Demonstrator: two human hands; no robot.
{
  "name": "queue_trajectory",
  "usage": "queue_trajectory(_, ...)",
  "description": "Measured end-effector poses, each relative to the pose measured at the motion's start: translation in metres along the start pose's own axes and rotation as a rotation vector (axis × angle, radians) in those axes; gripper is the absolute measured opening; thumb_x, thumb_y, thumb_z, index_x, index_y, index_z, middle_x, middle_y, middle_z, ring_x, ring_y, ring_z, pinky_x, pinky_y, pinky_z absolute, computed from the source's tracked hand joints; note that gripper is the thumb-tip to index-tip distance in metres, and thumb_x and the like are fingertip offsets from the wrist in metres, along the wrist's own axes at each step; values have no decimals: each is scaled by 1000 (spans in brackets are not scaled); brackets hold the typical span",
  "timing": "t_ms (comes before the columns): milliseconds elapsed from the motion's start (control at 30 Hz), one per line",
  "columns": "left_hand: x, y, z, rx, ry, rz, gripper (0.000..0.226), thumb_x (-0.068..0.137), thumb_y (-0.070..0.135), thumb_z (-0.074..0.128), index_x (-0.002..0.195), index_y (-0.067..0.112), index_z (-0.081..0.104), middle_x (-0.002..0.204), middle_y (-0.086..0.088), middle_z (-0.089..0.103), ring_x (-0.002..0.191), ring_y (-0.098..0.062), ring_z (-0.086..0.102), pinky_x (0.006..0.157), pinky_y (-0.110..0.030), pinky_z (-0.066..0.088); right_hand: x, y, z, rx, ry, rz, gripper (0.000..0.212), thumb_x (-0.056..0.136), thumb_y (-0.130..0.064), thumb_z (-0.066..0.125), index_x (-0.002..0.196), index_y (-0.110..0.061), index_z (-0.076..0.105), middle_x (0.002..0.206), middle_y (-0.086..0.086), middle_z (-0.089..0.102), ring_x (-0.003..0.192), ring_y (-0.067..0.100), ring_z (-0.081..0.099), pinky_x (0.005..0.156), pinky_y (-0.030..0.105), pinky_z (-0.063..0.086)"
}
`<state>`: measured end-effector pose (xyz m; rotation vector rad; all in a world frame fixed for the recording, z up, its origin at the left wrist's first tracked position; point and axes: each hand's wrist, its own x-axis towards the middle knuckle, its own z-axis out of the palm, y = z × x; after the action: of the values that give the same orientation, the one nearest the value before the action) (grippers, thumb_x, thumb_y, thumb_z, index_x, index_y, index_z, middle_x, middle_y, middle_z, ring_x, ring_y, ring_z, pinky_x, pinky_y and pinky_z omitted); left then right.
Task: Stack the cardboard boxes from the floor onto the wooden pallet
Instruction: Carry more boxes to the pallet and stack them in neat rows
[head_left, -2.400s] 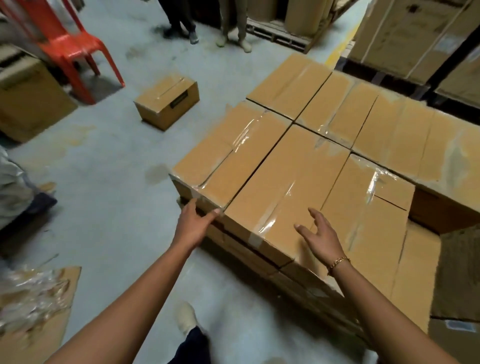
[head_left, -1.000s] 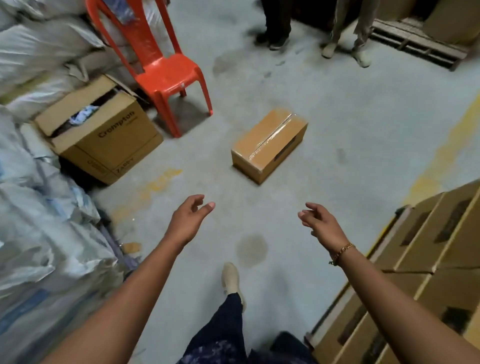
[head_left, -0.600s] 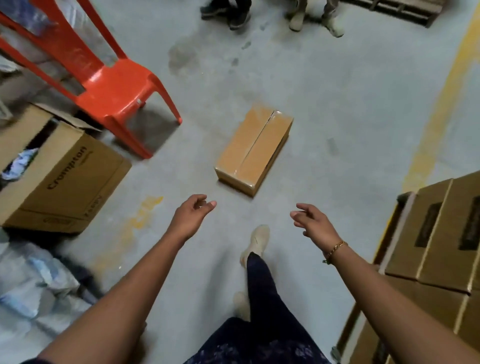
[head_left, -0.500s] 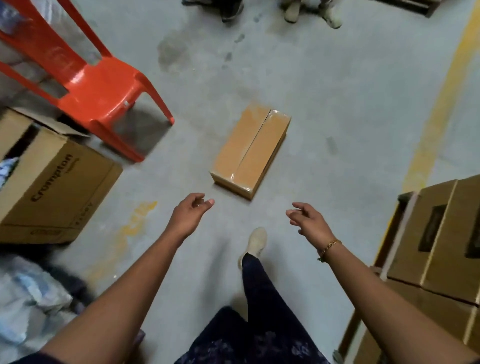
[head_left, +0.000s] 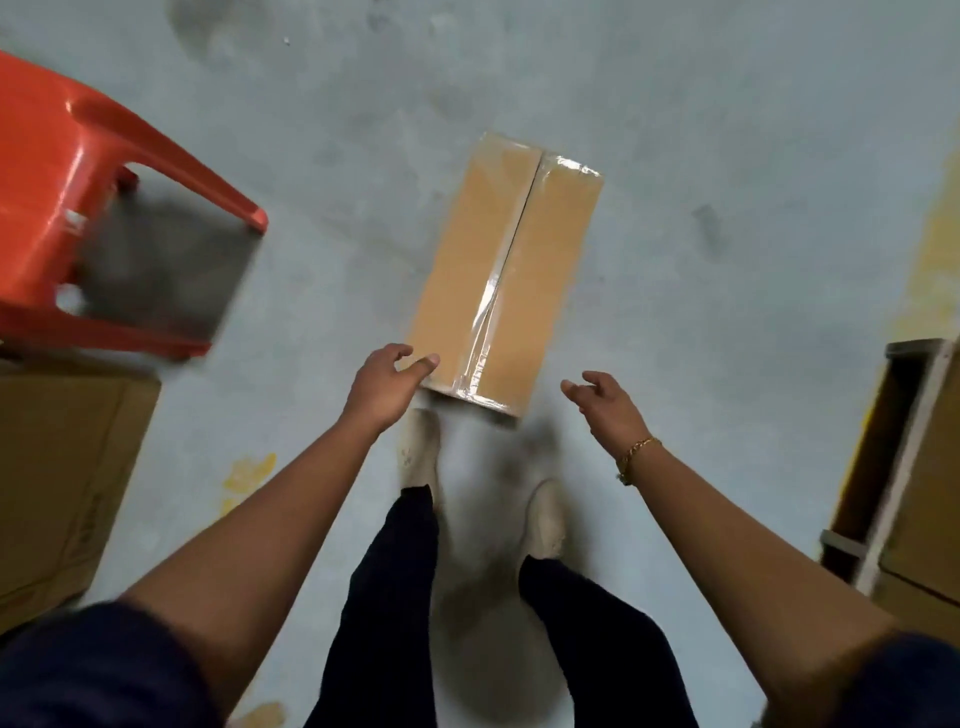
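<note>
A taped brown cardboard box (head_left: 506, 270) lies flat on the grey concrete floor straight ahead of my feet. My left hand (head_left: 387, 384) hovers at the box's near left corner with its fingers loosely curled; whether it touches the box I cannot tell. My right hand (head_left: 605, 402), with a gold bracelet at the wrist, is spread a little to the right of the near end, apart from the box and holding nothing. At the right edge, part of the wooden pallet (head_left: 883, 462) shows under stacked boxes (head_left: 930, 499).
A red plastic chair (head_left: 78, 218) stands at the left. A larger cardboard box (head_left: 57, 478) sits at the lower left. My two feet in pale shoes (head_left: 421, 447) are just behind the floor box. A yellow floor line (head_left: 930, 270) runs at the right.
I have stepped up to the floor box and bent over it. Both hands have come down to its near end, left by the corner, right beside it.
</note>
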<state>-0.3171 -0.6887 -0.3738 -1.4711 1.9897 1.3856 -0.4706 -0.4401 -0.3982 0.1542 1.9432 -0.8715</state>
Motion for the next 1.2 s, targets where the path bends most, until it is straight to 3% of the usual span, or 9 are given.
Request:
queue_trajectory(67,61,-11,13,29,-24,-5,64,94,55,67,144,17,55,152,-4,50,135,-23,51,104,-33,39,50,8,21,17,39,32,63,99,-47,61,152,-17,41,123,2,64,102,12,57,93,30,41)
queue_trajectory(200,171,-37,47,58,-39,-33,78,92,54,71,153,15,44,158,-8,44,141,-29,46,114,-41,39,148,36,66,92,109,93,75,98,-53,61,158,-18,33,157,7,45,141,25,45,105,32,35)
queue_trajectory(300,236,-61,71,44,-43,-39,81,90,54,73,152,13,40,153,-10,49,137,-32,50,101,-34,40,208,57,95,180,143,122,84,95,-57,62,161,-20,25,165,7,34,148,29,39,116,41,34)
queue_trajectory(433,289,-92,89,-42,-43,-88,93,78,69,77,149,19,43,139,-3,61,121,-26,61,102,-39,48,253,81,121,296,137,117,96,83,-71,67,160,-28,29,161,2,41,142,29,46,116,49,41)
queue_trajectory(567,289,-97,92,-74,-20,-14,66,76,67,80,127,32,58,121,6,69,110,-21,65,100,-41,52,251,88,129,329,127,30,75,84,-63,72,147,-34,45,130,-11,61,114,17,61,100,42,51)
queue_trajectory(667,256,-78,81,-78,-20,28,50,80,62,79,118,37,60,110,10,70,104,-17,67,93,-36,52,217,73,113,379,183,-7,57,88,-58,72,137,-38,50,120,-18,64,107,10,63,96,39,51)
queue_trajectory(833,161,-17,48,0,-80,104,55,83,67,73,126,32,65,110,10,72,103,-16,68,88,-35,52,102,39,57,401,249,-10,72,84,-67,71,145,-35,50,132,-8,65,118,20,63,101,46,53)
queue_trajectory(1067,-26,103,-6,49,-255,268,64,79,79,66,130,40,64,109,18,75,102,-8,70,94,-41,57,-130,-5,-30,496,451,58,89,66,-83,70,141,-37,55,124,-11,71,114,16,67,102,48,55)
queue_trajectory(1200,-123,174,-19,85,-383,411,53,84,71,68,130,46,62,108,22,74,102,-7,70,91,-36,57,-256,-19,-71,564,616,59,67,82,-65,71,139,-33,57,118,-12,71,109,12,66,99,42,54)
